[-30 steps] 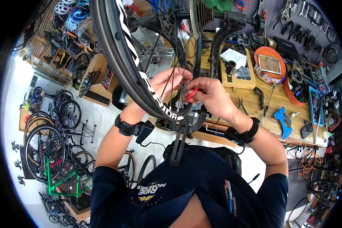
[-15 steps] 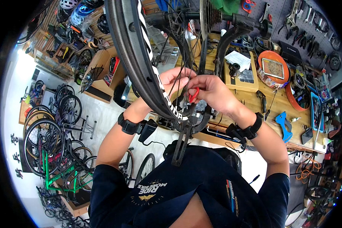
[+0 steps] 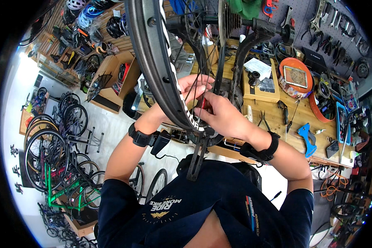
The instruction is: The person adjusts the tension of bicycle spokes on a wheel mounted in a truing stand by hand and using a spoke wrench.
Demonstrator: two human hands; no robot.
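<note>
A bicycle wheel with a black rim (image 3: 146,53) stands upright in a dark truing stand (image 3: 244,49), its cassette (image 3: 232,18) at the far end. My left hand (image 3: 193,85) reaches past the rim from the left, its fingers closed around a thin black spoke. Just to its right, my right hand (image 3: 225,115) is closed on a small red spoke wrench (image 3: 203,101) close to the rim's near, lower part. Most of the wrench is hidden by my fingers. Both wrists wear black straps with small boxes.
The wooden workbench (image 3: 273,111) bears a cardboard tray (image 3: 258,94), an orange bowl (image 3: 283,66), pliers (image 3: 263,119) and a blue tool (image 3: 306,138). Tools hang on the pegboard (image 3: 304,20). At left are an open carton (image 3: 107,95) and several bicycles (image 3: 66,182).
My right hand has turned over and shifted slightly left, covering more of the red wrench. The rim's upper part appears a little further right. My left hand stays at the spokes.
</note>
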